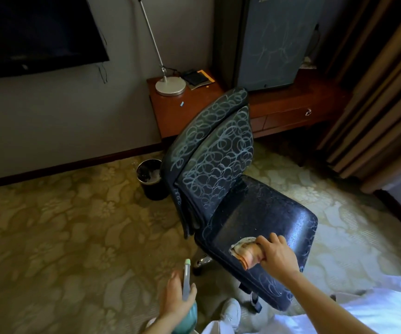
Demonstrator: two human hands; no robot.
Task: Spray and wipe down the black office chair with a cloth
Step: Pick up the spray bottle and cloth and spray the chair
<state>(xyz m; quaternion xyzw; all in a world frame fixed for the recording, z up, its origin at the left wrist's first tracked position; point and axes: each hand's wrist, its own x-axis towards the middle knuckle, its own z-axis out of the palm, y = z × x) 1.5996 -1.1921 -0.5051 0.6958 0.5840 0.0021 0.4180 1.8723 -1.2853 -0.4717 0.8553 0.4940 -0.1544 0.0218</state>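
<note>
- Hotel-type room, dim; floor in beige-olive carpet with large floral pattern [74, 237], dark skirting along grey wall.
- Centre: black office chair [218, 165] with glossy padded seat, on the carpet, back towards red-brown wooden desk [194, 112], seat facing the camera.
- Backrest and seat edges covered in pale chalk-like loop scribbles; seat middle mostly bare and shiny.
- Right hand [276, 255] on front part of seat, fingers curled over folded orange-and-cream cloth [244, 253], pressing it flat to the seat.
- Left hand [177, 300] low and left of chair, clear of it, fingers wrapped round teal spray bottle with grey trigger head [186, 278], nozzle tip pale green, pointing up and away.
- On desk: silver lamp with round base and thin tilted arm [170, 86], dark notepad on orange-edged papers [195, 77], small blue scrap [182, 104].
- Right of lamp: dark cabinet front [274, 39], faint scribbles on it too.
- Black wall-mounted TV [33, 32] upper left; round black waste bin [150, 179] just beside chair back; brown curtains [375, 92] right.
- White shoe [230, 312] and white fabric [375, 307] at bottom edge.
- Writing: scribbles just loops; desk papers too small to read.
</note>
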